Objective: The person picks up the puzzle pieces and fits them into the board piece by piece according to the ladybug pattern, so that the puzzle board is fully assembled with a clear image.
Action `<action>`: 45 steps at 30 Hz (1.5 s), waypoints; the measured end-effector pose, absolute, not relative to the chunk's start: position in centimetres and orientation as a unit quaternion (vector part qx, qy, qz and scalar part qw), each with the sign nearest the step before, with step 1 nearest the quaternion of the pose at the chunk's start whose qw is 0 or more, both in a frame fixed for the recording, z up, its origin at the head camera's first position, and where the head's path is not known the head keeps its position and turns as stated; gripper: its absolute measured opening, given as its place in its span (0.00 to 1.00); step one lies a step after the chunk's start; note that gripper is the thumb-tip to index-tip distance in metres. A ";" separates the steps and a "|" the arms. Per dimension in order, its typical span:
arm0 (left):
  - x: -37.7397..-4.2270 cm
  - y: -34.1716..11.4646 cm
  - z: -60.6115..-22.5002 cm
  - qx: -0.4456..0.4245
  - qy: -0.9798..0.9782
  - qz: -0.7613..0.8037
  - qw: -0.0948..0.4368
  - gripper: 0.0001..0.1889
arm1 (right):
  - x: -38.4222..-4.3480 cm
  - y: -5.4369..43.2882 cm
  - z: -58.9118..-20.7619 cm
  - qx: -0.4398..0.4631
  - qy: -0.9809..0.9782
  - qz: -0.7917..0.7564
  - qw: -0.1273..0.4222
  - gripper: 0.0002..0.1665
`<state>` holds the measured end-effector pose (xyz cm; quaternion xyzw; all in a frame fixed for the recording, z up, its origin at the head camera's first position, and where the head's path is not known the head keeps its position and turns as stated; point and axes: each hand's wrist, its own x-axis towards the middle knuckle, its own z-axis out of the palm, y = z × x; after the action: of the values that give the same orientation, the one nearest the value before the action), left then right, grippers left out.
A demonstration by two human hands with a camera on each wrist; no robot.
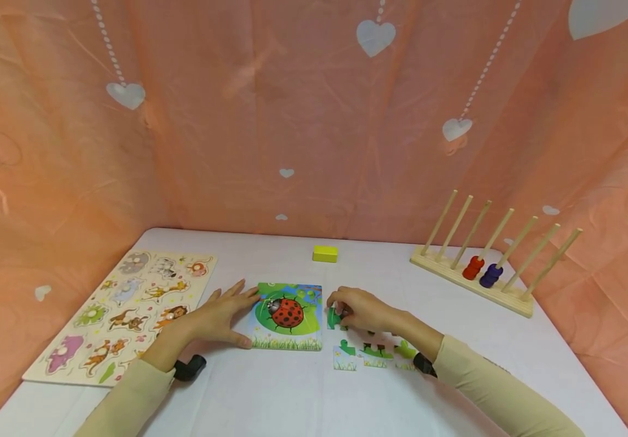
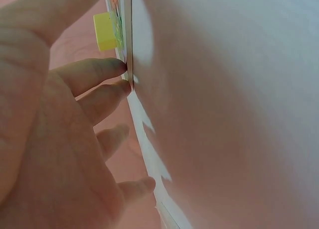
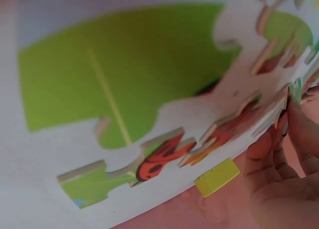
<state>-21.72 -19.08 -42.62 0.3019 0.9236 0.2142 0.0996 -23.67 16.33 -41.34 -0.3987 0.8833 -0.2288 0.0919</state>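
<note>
A square ladybug puzzle board [image 1: 286,315] lies flat on the table in the head view, its picture showing a red ladybug on green. My left hand [image 1: 221,312] rests at its left side, fingers spread, thumb by the lower corner; in the left wrist view the fingertips [image 2: 122,67] meet the board's edge. Just right of the board, my right hand [image 1: 365,309] pinches a green puzzle piece [image 1: 333,318] between thumb and fingers. Several loose pieces, such as a grass-edged piece [image 1: 344,358], lie beneath and in front of that hand. The right forearm partly hides others.
At the back stands a yellow block [image 1: 325,254]. An animal peg puzzle [image 1: 144,297] covers the left side. On the right is a wooden rack [image 1: 469,282] with upright pegs, red beads [image 1: 474,267] and purple beads [image 1: 491,276]. A pink curtain [image 1: 270,121] surrounds the table.
</note>
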 end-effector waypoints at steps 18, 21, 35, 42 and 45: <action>-21.6 -19.0 -42.6 0.306 0.924 0.209 0.095 0.53 | -25.6 9.0 -40.2 -0.400 0.831 -0.349 0.166 0.12; -21.6 -19.2 -42.8 0.306 0.924 0.208 0.093 0.52 | -25.7 6.9 -40.3 -0.397 0.834 -0.345 0.165 0.12; -21.9 -19.2 -42.6 0.308 0.920 0.219 0.107 0.54 | -25.0 3.3 -41.0 -0.359 0.894 -0.257 0.082 0.13; -21.9 -19.2 -42.6 0.308 0.920 0.220 0.106 0.54 | -24.4 3.2 -41.2 -0.370 0.903 -0.205 0.070 0.17; -21.8 -19.2 -42.6 0.307 0.920 0.220 0.106 0.54 | -24.4 3.1 -41.3 -0.365 0.908 -0.196 0.068 0.20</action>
<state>-21.81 -19.24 -42.65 0.3070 0.9199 0.2199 0.1060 -24.37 3.10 -41.34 -0.3649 0.9077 -0.1961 0.0675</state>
